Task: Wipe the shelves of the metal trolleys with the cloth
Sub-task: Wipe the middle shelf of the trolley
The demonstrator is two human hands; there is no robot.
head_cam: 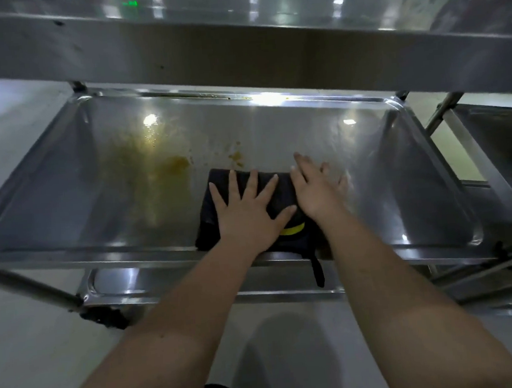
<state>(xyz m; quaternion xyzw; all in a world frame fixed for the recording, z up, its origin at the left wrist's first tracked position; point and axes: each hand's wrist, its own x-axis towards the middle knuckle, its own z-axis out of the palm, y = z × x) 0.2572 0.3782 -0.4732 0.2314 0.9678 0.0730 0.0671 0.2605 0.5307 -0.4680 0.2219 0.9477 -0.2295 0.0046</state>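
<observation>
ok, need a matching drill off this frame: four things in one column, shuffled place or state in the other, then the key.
Things
1. dark folded cloth with a yellow stripe
2. yellow-brown stain
3. left hand
4. second steel trolley

Place or state
A. at the far right edge of the view
B. on the steel shelf, left of the cloth
C. flat on the cloth, fingers spread
D. at the shelf's front rim, a strap hanging over it

Pairs: 1-D, 2-B, 3-C, 4-A
</observation>
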